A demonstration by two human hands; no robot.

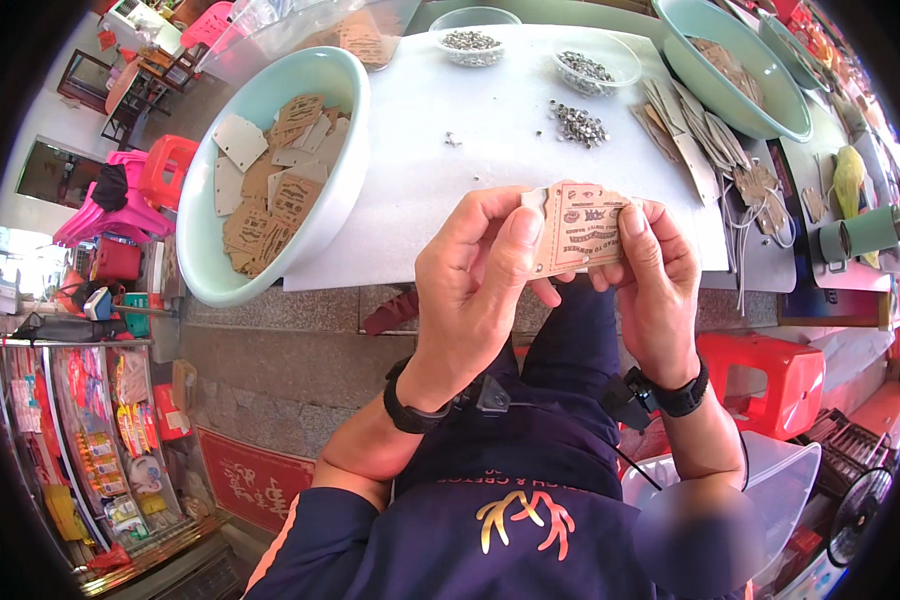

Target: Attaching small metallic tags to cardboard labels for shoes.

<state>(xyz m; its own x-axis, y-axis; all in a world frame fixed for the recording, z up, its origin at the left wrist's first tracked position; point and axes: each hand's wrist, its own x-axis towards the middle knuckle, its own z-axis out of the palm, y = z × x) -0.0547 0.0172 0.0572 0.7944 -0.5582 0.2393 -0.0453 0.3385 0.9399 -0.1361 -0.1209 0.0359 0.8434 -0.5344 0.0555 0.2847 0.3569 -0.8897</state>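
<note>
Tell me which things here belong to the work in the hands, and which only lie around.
In use:
- cardboard tag, held by left hand and right hand
- left basin of tags
- loose metal eyelets
- row of tags

Lying about:
- red stool
- green cup
- pink chairs

Both hands hold one tan printed card tag above the near edge of the white table: the left hand pinches its left side, the right hand its right. A pale green basin of similar tags overhangs the table's near left corner, and loose metal eyelets lie toward the far edge, beside stacked tags.
</note>
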